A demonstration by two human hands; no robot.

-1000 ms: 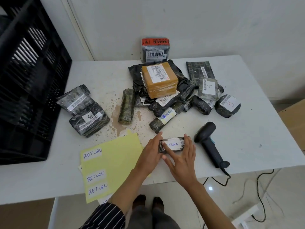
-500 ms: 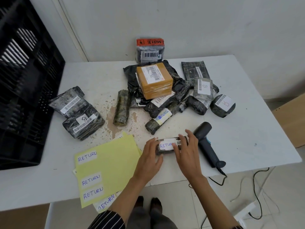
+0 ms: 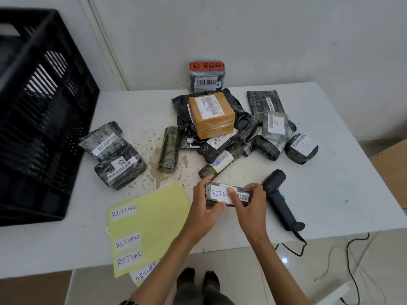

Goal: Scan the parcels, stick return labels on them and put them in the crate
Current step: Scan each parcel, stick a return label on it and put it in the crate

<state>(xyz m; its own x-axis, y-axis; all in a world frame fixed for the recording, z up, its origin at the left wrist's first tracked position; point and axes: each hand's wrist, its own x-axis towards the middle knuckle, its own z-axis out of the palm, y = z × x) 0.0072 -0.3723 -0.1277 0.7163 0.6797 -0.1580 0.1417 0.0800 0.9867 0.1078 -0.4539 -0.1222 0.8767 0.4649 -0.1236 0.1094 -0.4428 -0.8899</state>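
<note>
A small black-wrapped parcel lies near the table's front edge, with a white RETURN label on its top beside a barcode. My left hand grips the parcel's left end. My right hand grips its right side, the thumb pressing on the label. A yellow backing sheet with several RETURN labels lies just left of my hands. The black barcode scanner lies on the table right of the parcel. The black slatted crate stands at the table's left end.
A heap of wrapped parcels with a brown box on top fills the white table's middle. Two black parcels lie by the crate, one roll beside a stain. The scanner's cable hangs off the front edge.
The parcel stays between both hands in the same spot. My right thumb now presses on the label's right part, and my right hand has closed round the parcel. The camera moved closer.
</note>
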